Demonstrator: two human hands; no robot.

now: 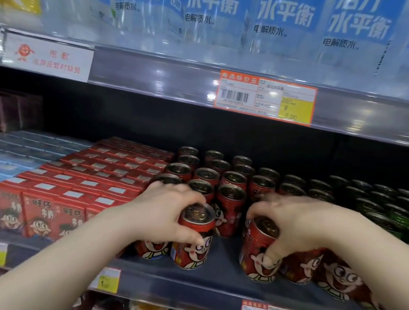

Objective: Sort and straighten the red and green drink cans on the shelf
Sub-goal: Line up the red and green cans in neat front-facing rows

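**Red stock on middle shelf point(224, 258): both hands engaged**

Left hand point(166, 215) grasps the first red can point(194, 243) from above, with the fingers curled over its rim and the thumb on its printed front. That can stands upright at the near edge, left of centre. Right hand point(301, 225) grasps the second red can point(259, 253) in like manner, fingers over the top and thumb on the front. This can stands near the edge, to the right of the first, with bare deck between them. More red cans stand at the near edge under the right forearm. Rows of red cans point(233, 182) stand behind both hands and run to the far side. Green cans point(391, 210) stand in rows at right, directly beside the red block. Red cartons point(85, 181) fill the shelf left of the cans, with blue cartons point(13, 153) further left. An orange price label point(265, 97) sits on the rail above, beneath bottled water point(210, 19).
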